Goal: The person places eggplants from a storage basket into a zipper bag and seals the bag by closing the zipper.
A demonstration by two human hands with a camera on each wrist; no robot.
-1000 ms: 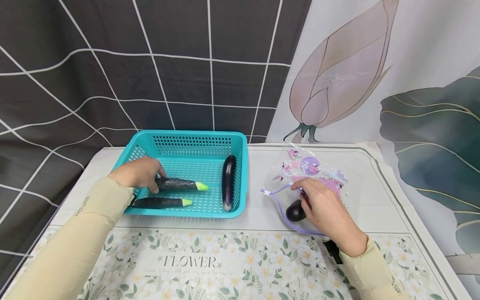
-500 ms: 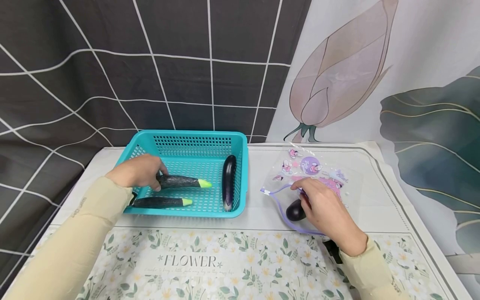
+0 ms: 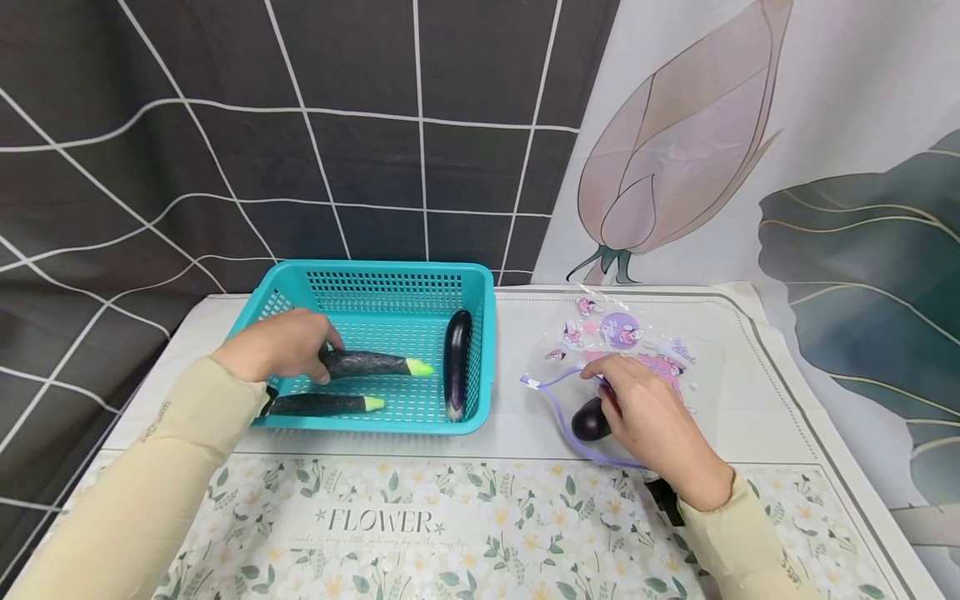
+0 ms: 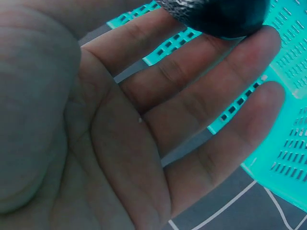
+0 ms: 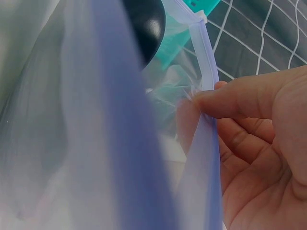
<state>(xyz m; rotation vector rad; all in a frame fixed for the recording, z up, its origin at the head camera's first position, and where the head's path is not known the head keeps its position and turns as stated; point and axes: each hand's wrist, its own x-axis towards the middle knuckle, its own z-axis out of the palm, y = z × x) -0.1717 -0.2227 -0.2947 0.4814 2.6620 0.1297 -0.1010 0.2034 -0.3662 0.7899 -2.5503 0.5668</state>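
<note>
In the head view my left hand (image 3: 288,346) is over the left side of the turquoise basket (image 3: 486,350). It grips the blunt end of a dark zucchini (image 3: 367,364) whose pale green stem end points right. The left wrist view shows the zucchini's dark rounded end (image 4: 225,17) against the fingers. A second zucchini (image 3: 318,405) lies in front of it in the basket. My right hand (image 3: 652,417) pinches the purple-edged rim of a clear zip bag (image 5: 208,52) between thumb and finger. Inside the bag's mouth shows the dark, glossy end of an eggplant (image 3: 591,421).
A glossy eggplant (image 3: 457,365) lies along the basket's right side. The bag's zip slider (image 3: 532,384) sits at its left corner. A floral mat (image 3: 465,533) covers the front of the table, and a dark gridded curtain (image 3: 375,158) hangs behind.
My left hand has shifted slightly right, carrying the zucchini with it, so its green end is closer to the eggplant in the basket. My right hand stays on the bag's rim.
</note>
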